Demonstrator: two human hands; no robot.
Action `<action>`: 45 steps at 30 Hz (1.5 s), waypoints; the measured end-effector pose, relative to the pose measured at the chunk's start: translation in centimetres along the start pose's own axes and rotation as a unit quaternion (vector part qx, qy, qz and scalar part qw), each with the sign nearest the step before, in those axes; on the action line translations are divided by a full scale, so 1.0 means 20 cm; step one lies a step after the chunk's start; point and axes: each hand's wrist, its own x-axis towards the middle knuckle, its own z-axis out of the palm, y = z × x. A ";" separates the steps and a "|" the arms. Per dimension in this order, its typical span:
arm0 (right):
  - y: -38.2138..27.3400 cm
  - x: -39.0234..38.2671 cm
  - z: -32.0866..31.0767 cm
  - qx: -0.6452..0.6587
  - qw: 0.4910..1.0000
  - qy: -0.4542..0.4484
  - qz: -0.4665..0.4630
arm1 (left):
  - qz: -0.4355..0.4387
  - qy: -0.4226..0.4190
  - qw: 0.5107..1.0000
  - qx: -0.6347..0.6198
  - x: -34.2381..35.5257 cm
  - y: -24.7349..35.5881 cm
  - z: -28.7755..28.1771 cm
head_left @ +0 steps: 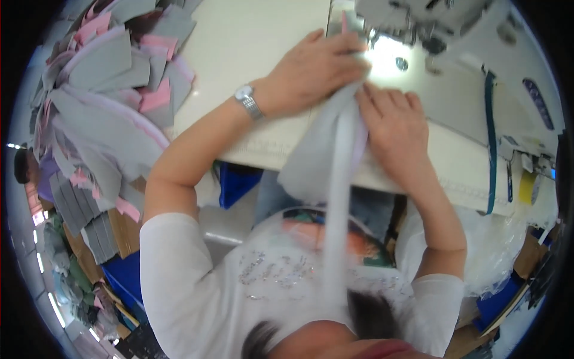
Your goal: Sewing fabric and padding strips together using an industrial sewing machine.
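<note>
Beside the lit needle area of a sewing machine (418,39), a grey fabric piece (308,158) with a pale lilac edge runs up to my two hands and drapes over the table's front edge. My left hand (320,69), a metal watch at its wrist, reaches across from the left and grips the piece's top end; its thumb is hidden. On the right, my right hand (394,128) has bent fingers closed on the fabric's lilac side. A long white strip (338,197) hangs from between the hands, blurred, down past my shirt.
Grey fabric pieces with pink and lilac parts (107,90) lie heaped at the left on the cream table (251,33). A dark green band (489,143) hangs over the table at the right. Clear plastic wrapping (490,251) stands below it; blue bins (239,182) sit under the table.
</note>
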 end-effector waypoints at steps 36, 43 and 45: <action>-0.58 -0.49 0.14 0.756 0.563 0.015 0.334 | -0.243 0.128 0.961 -0.036 -0.53 1.06 -0.16; -0.56 -0.52 0.12 0.799 0.499 0.007 0.336 | -0.178 0.067 0.981 0.027 -0.57 1.05 -0.11; -0.53 -0.50 0.17 0.748 0.576 -0.026 0.329 | -0.147 0.064 0.986 0.036 -0.58 1.08 -0.08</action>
